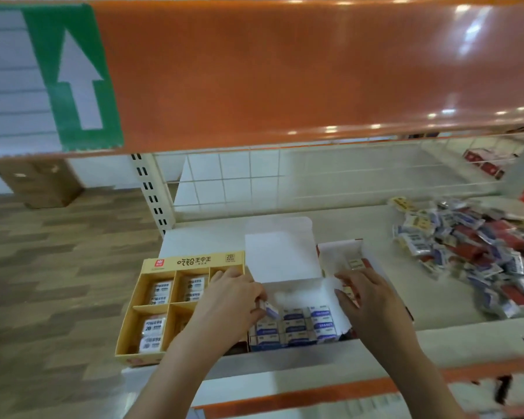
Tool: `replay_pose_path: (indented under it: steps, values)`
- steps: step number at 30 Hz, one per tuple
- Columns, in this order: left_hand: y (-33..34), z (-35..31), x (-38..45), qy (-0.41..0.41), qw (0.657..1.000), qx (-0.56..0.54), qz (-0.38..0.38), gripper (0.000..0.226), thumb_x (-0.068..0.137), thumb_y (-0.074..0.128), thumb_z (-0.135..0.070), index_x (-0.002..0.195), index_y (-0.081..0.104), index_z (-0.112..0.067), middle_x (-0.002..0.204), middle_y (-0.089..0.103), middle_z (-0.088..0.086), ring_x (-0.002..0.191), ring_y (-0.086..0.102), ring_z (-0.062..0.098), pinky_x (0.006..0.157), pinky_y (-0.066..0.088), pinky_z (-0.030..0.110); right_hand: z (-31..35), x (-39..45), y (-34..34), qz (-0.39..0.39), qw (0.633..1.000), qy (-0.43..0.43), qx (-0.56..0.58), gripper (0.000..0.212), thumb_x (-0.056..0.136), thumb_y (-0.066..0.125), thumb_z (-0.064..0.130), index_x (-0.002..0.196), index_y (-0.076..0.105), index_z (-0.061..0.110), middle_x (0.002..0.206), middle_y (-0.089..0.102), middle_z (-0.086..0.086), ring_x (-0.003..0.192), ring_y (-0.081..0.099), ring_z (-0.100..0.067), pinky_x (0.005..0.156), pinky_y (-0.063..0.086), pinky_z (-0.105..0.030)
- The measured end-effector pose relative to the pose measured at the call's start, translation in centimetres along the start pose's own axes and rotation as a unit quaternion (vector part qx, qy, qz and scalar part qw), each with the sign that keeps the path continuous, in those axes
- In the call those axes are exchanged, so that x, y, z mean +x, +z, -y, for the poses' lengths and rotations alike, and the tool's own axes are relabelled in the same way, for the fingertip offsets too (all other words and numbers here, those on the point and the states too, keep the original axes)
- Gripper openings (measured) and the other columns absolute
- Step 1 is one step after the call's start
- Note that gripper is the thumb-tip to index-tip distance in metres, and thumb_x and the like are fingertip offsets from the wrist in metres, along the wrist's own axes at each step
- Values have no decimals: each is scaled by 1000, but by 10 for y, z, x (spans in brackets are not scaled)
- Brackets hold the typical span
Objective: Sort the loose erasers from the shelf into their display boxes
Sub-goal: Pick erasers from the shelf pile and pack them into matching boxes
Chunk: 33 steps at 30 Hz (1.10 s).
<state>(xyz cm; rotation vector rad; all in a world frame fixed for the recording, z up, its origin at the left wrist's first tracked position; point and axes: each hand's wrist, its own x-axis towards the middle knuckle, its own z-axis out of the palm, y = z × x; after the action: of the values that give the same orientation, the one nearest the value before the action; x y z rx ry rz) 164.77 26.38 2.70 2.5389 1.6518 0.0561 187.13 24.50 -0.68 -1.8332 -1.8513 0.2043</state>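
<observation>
Loose erasers (478,252) in blue, red and white wrappers lie heaped on the cream shelf (360,225) at the right of the frame, well apart from the boxes at lower centre. There, a white display box (297,297) with its lid flap standing up holds rows of blue-and-white erasers (297,326) packed side by side along its near half; the far half of its floor shows bare. The left hand (230,300) hovers over the box's left edge and pinches one blue-and-white eraser (270,309) between thumb and fingertips, just above the packed rows. The right hand (366,297) rests at the box's right wall, fingers lying fairly straight against the white flap; whether it grips the flap cannot be told. Just left of the white box sits a yellow divided box (191,261) with printed header, its compartments holding white 2B erasers (155,328). Behind the right hand stands a third, smaller open box (342,252), red-edged, with one pale eraser visible inside. An orange upper shelf (285,71) fills the top of the frame, with a green arrow sign (79,80) at upper left.
</observation>
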Motion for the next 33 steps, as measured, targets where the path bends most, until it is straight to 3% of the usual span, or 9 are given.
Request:
replay_pose_path:
  steps: [4, 10, 14, 22, 30, 33]
  values:
    - [-1, -5, 3, -15, 998, 52, 15, 29, 93, 47, -42, 118, 59, -32, 123, 58, -9, 119, 39, 15, 102, 27, 33, -1, -9, -1, -4, 1000, 21, 17, 31, 87, 63, 25, 117, 59, 18, 105, 65, 2, 95, 60, -16, 74, 35, -18]
    - [-1, -11, 6, -27, 993, 111, 32, 24, 94, 52, -34, 115, 61, -27, 119, 59, -4, 116, 39, 18, 101, 27, 35, -1, -15, -1, -8, 999, 29, 30, 34, 89, 61, 31, 121, 57, 20, 101, 67, 2, 81, 57, -9, 71, 36, -13]
    - [2, -16, 9, -26, 986, 159, 43, 21, 94, 52, -27, 112, 63, -24, 114, 60, 1, 115, 40, 20, 98, 27, 36, -4, -15, 1, -10, 999, 34, 37, 34, 89, 60, 30, 122, 56, 20, 105, 67, 1, 86, 61, -11, 71, 37, -10]
    - [8, -15, 10, -23, 985, 166, 49, 19, 94, 51, -27, 106, 66, -26, 108, 60, -1, 110, 39, 18, 95, 23, 36, -7, -18, 5, -14, 997, 32, 69, 37, 91, 59, 26, 126, 55, 17, 98, 68, 1, 74, 51, -4, 72, 43, -15]
    - [12, -19, 15, -26, 983, 173, 62, 18, 94, 52, -24, 105, 67, -25, 107, 61, -1, 115, 38, 18, 99, 22, 35, -9, -18, 8, -3, 997, 45, 66, 35, 91, 59, 25, 125, 55, 15, 81, 59, 8, 71, 53, -7, 57, 36, -7]
    - [10, -22, 16, -23, 981, 185, 60, 20, 94, 52, -22, 108, 65, -24, 110, 61, 0, 116, 40, 18, 102, 22, 35, -10, -17, 5, 4, 997, 42, 57, 34, 91, 58, 27, 123, 56, 17, 76, 55, 12, 66, 50, -1, 55, 36, -7]
